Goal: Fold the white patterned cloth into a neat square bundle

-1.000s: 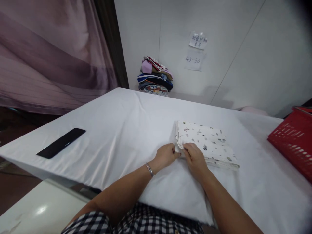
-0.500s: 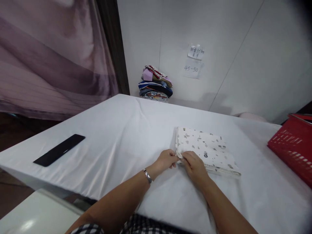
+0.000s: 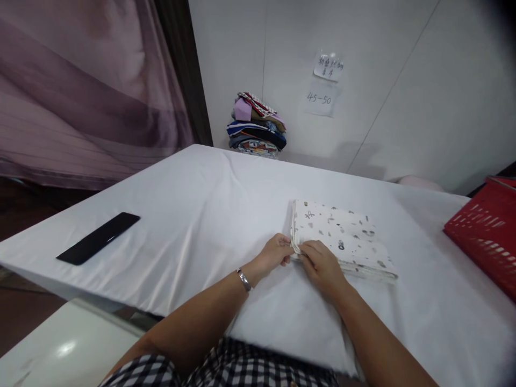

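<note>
— Two hands, one cloth: that is the whole of the work. What step do you make it?

— Squaring up, I would say. Going from the left: a phone (image 3: 98, 238) lies flat near the table's (image 3: 193, 204) left edge, well apart from everything. Then the left hand (image 3: 274, 253), a bracelet (image 3: 244, 279) on its wrist, its fingers curled onto the cloth's (image 3: 342, 239) near left corner. Just beside it the right hand (image 3: 322, 263) pinches the same corner from above. Both are closed on the cloth's edge layers.

— And the cloth itself?

— Folded into a flat rectangle, white with small dark prints, lying on the table right of centre, the hands touching only that near corner. The folding looks nearly complete to me; what is in hand seems to be aligning the stacked edges.

— What would the next move call for?

— A light touch, I judge: keeping the layers even at that corner without dragging the fold open.

— Counts?

— One phone, one bracelet, two hands, one folded cloth. One pile (image 3: 257, 126) of folded clothes against the far wall; how many pieces it holds I cannot tell. Two paper notes (image 3: 324, 83) on the wall. One red basket (image 3: 484, 236) at the right edge, partly cut off.
</note>
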A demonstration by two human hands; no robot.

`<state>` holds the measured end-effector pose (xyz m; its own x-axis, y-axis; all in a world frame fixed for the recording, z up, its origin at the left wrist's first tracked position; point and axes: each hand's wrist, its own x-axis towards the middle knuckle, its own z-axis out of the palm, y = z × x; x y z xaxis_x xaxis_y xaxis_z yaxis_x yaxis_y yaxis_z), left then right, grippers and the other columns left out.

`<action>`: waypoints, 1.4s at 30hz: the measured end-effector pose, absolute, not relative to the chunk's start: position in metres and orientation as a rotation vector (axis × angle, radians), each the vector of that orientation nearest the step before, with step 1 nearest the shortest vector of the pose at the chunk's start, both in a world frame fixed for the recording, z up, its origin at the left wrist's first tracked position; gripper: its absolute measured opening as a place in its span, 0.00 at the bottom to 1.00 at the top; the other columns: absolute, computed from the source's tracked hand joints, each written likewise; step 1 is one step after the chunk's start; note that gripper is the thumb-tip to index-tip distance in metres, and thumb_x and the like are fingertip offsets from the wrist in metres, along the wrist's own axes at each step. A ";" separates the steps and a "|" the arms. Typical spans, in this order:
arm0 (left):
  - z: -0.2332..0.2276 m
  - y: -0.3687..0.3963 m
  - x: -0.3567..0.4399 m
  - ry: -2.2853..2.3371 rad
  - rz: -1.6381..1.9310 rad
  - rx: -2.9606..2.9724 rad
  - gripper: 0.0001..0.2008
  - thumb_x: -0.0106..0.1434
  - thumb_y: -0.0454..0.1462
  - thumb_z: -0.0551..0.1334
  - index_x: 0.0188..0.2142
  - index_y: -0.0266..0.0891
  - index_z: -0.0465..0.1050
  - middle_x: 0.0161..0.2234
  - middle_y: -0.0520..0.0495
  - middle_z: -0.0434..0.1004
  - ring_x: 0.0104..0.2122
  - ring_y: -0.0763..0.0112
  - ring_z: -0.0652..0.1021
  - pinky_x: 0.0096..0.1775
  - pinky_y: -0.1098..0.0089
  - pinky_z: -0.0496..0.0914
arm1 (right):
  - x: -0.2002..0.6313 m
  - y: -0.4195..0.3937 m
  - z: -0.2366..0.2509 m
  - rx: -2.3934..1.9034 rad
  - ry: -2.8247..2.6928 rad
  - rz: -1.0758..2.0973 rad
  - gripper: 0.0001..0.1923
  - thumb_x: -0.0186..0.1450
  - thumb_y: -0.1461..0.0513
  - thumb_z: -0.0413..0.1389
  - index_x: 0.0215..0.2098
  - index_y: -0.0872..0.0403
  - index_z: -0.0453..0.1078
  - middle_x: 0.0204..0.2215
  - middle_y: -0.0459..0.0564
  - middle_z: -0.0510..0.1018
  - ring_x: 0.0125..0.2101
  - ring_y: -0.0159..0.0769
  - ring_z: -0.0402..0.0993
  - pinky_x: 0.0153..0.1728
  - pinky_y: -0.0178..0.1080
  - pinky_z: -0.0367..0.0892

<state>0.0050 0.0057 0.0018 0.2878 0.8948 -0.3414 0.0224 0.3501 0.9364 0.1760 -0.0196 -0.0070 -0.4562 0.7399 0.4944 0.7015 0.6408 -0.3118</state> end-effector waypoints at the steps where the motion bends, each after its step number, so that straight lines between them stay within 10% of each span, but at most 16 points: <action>1: 0.002 0.006 0.005 1.122 0.754 1.057 0.12 0.51 0.32 0.61 0.36 0.37 0.60 0.18 0.58 0.65 0.18 0.79 0.68 0.20 0.78 0.60 | 0.175 -0.020 -0.007 -1.124 -2.266 0.087 0.12 0.64 0.62 0.50 0.45 0.53 0.66 0.39 0.54 0.73 0.40 0.41 0.68 0.39 0.44 0.67; 24: -0.008 0.005 0.015 1.666 0.575 2.094 0.09 0.56 0.42 0.58 0.30 0.38 0.67 0.33 0.44 0.70 0.36 0.61 0.74 0.34 0.68 0.64 | 0.172 -0.013 -0.021 -1.166 -1.920 0.127 0.07 0.64 0.63 0.50 0.41 0.53 0.65 0.36 0.52 0.73 0.38 0.39 0.69 0.39 0.42 0.66; 42: -0.006 -0.006 0.017 1.108 0.926 0.975 0.13 0.49 0.31 0.63 0.32 0.38 0.59 0.26 0.54 0.68 0.28 0.72 0.74 0.27 0.71 0.71 | 0.166 -0.029 -0.003 -1.134 -1.886 0.002 0.11 0.64 0.63 0.49 0.44 0.52 0.67 0.38 0.54 0.73 0.40 0.40 0.69 0.40 0.44 0.67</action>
<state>0.0168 -0.0055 -0.0061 0.1956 0.9402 -0.2788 -0.1072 0.3030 0.9469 0.1658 -0.0286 -0.0033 -0.1671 0.7024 0.6918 0.7007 0.5782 -0.4179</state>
